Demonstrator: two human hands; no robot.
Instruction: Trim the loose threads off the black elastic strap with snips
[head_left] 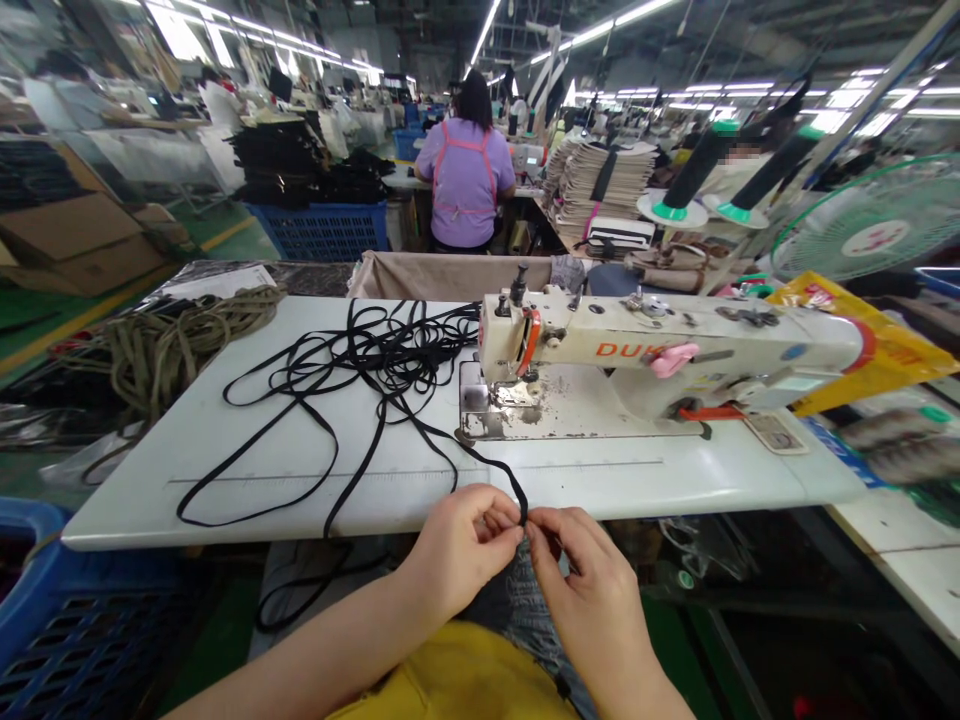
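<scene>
Just in front of the table's near edge, my left hand (480, 535) pinches the end of a narrow black strap (501, 464). My right hand (581, 560) meets it there, thumb and fingertips closed on the same end. From my fingers the strap runs up over the white tabletop (585, 490) into a loose tangle of black straps (397, 350) left of the sewing machine (660, 350). One loop of strap hangs over the front edge to the left of my hands.
Olive straps (195, 330) lie heaped at the left. A blue basket (90, 610) stands at the lower left. Thread cones (694, 175) and a green fan (874, 225) are at the right. Ahead, a person in a purple top (465, 180) sits facing away.
</scene>
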